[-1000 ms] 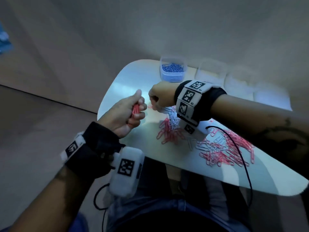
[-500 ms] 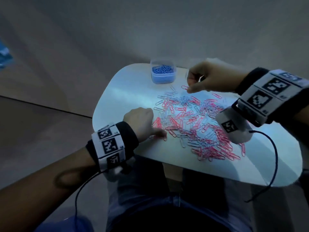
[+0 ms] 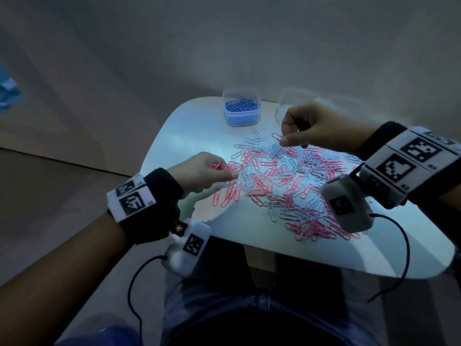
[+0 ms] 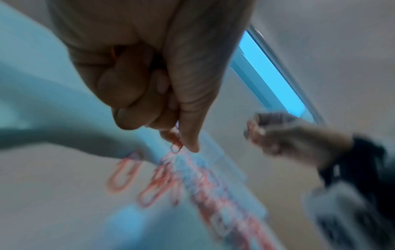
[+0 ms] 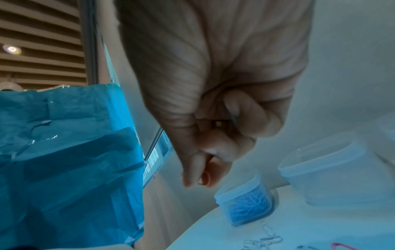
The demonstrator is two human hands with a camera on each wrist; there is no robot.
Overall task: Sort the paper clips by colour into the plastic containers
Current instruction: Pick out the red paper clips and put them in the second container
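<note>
On the desk [image 3: 189, 126], blue clips [image 3: 241, 106] are sitting boxed while both hands' fingers are pinching pink clips [image 3: 276, 136] from the mixed pile [image 3: 287, 181].

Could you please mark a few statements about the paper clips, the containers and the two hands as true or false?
1. The container of blue clips stands at the table's far edge. True.
2. The right hand pinches a blue clip. False: it pinches a pink clip.
3. The left hand holds pink clips. True.
4. The clear container beside the blue one is full of pink clips. False: no clips show in it.
</note>
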